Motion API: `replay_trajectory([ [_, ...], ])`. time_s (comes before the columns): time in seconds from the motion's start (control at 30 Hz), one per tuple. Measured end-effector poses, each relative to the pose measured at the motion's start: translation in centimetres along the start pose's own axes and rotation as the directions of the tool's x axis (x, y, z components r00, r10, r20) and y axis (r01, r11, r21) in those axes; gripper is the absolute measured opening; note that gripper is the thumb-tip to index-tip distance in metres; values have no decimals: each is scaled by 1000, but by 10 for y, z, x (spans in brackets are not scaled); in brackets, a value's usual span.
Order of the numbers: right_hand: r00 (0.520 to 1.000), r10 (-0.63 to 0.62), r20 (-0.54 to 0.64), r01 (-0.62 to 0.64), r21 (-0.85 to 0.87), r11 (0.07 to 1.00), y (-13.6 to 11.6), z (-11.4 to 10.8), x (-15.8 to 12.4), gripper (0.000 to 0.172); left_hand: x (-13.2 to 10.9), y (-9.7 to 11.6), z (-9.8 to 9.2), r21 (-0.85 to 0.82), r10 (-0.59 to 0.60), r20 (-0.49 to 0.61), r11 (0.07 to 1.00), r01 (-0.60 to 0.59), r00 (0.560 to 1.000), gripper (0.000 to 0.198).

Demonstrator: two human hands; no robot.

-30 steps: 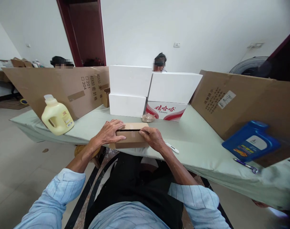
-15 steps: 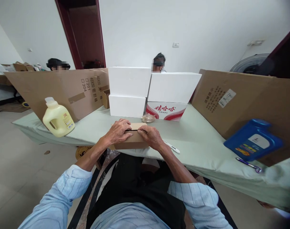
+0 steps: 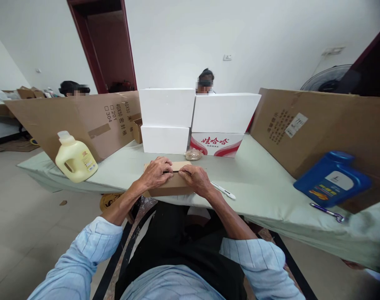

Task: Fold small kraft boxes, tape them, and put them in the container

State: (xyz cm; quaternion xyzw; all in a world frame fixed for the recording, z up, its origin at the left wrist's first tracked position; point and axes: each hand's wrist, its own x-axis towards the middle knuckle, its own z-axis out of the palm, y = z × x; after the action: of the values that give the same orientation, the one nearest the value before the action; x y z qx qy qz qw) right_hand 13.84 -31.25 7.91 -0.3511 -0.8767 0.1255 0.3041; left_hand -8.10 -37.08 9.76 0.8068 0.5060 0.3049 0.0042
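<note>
A small brown cardboard box rests at the table's front edge, between both hands. My left hand lies over its left part, fingers bent and closed at a dark slit or strip on top. My right hand is on the right part, thumb and fingers pinched at the other end of that dark line. Whether the line is a gap or a thin object is too small to tell. A white cutter-like tool lies just right of my right hand. Behind the box sits a small clear-wrapped bundle.
White boxes stand stacked at the table's back. Large cardboard panels flank both sides. A yellow jug is at left; a blue bottle and a purple-handled tool are at right. Two people sit beyond the boxes.
The view has shifted slightly. Both hands remain on the brown box, with only a slight change in the fingers near the dark line.
</note>
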Motion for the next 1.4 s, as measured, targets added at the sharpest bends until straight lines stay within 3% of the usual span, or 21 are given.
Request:
replay_trajectory([
  [0.3, 1000, 6, -8, -6, -3, 1000, -1, 1, -2, 17, 5, -3, 8, -102, -79, -82, 992, 71, 993, 15],
  [0.67, 1000, 16, -20, -17, -17, 1000, -3, 2, -5, 17, -13, 5, 19, 189, 153, -206, 975, -114, 967, 17],
  [0.9, 1000, 23, -15, -23, -21, 1000, -5, 0, -9, 18, -18, -1, 26, 223, 263, -274, 953, -205, 925, 18],
  [1.07, 999, 34, -10, -35, -26, 999, -5, 0, -9, 17, -20, 1, 27, 153, 269, -299, 960, -232, 916, 20],
  [1.2, 999, 42, -14, -42, -34, 999, -4, 1, -9, 18, -24, 6, 24, 18, 231, -274, 972, -235, 934, 21],
  [1.4, 999, 28, -16, -28, -27, 999, -5, 1, -14, 19, -24, 15, -3, -282, 59, -274, 949, -139, 960, 18],
])
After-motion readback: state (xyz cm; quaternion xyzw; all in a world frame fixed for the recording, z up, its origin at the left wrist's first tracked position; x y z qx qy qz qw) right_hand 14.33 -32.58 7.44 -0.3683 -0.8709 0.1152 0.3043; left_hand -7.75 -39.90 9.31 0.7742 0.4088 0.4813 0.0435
